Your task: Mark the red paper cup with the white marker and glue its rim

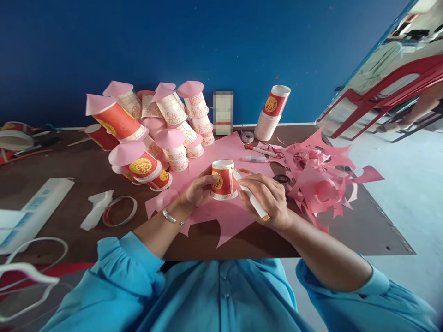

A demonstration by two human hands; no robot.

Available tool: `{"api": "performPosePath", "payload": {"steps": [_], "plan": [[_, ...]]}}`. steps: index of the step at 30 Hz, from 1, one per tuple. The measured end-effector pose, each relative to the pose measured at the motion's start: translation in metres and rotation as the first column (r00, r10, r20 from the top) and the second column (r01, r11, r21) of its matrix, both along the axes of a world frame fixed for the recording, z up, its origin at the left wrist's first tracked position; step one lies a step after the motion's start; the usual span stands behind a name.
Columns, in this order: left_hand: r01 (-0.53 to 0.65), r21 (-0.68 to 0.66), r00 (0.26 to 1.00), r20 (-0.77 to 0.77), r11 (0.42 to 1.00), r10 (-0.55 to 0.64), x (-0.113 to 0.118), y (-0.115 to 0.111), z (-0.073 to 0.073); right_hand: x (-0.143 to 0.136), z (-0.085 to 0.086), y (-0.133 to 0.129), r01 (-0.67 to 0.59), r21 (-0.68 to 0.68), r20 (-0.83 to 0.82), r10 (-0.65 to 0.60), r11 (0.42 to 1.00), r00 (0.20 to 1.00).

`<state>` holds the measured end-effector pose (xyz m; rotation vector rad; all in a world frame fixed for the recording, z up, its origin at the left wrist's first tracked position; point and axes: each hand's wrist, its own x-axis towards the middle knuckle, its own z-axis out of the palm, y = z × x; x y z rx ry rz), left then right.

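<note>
A red and white paper cup [226, 183] with a yellow emblem stands upside down, its narrow end up, over the pink sheet. My left hand [200, 189] grips the cup's left side between thumb and fingers. In my right hand [266, 197] is a white utility knife [254, 203] with an orange end, slanted so that its tip meets the cup's upper right edge. A narrow strip with printing shows on the cup just below that tip. Fingers of my right hand wrap the knife's body, and the exact blade contact is too small to make out.
Stacked cups with pink paper cones [169, 138] crowd the left back. A cup stack [268, 127], tape roll [248, 136], glue tube [254, 159], red-orange marker [261, 150] and pink scraps [321, 175] lie right. A tape ring [120, 224] is at left. Pink paper [221, 152] covers the middle.
</note>
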<state>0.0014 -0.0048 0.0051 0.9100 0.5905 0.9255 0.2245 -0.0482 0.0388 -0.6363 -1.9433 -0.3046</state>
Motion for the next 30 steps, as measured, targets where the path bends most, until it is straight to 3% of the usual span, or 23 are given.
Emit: {"api": "performPosePath", "payload": {"steps": [9, 22, 30], "plan": [[0.048, -0.023, 0.998, 0.04, 0.999, -0.047, 0.0001, 0.0007, 0.0011, 0.0015, -0.0027, 0.0005, -0.013, -0.016, 0.008, 0.013, 1.0, 1.0], [0.023, -0.03, 0.999, 0.039, 0.999, -0.022, -0.0033, 0.0033, -0.0023, 0.0008, 0.004, -0.001, -0.007, -0.02, 0.023, 0.008, 1.0, 1.0], [0.022, 0.004, 1.0, 0.016, 1.0, -0.022, -0.0032, -0.0006, -0.0028, 0.0037, -0.0022, -0.001, -0.04, -0.065, 0.014, 0.041, 0.997, 0.999]]}}
